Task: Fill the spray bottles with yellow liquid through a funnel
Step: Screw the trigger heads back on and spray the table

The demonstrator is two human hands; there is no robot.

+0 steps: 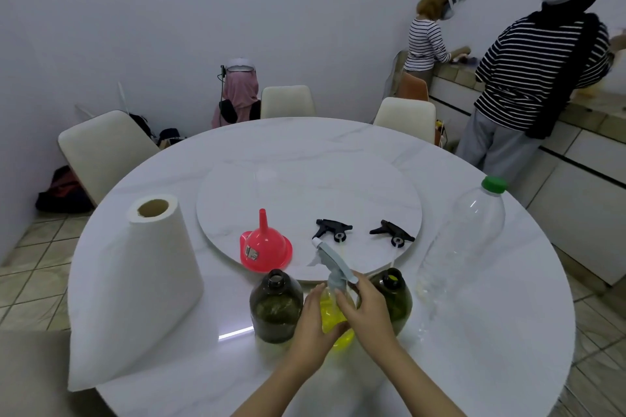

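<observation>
- Clear spray bottle (333, 315), part-filled with yellow liquid, stands upright near the worktop's (474, 366) front edge, between two dark bottles; its grey trigger head (333, 264) points away and leftward.
- Left hand (313, 323) wraps the bottle's body; right hand (367, 310) grips its neck below the head.
- Red funnel (266, 249) rests mouth-down, spout up, on the turntable (305, 186), beside two black trigger heads (333, 230).

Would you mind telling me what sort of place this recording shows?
Probably a home dining area beside a kitchen: a round marble table with a turntable, chairs around it, and a tiled counter where two people stand working.
</observation>
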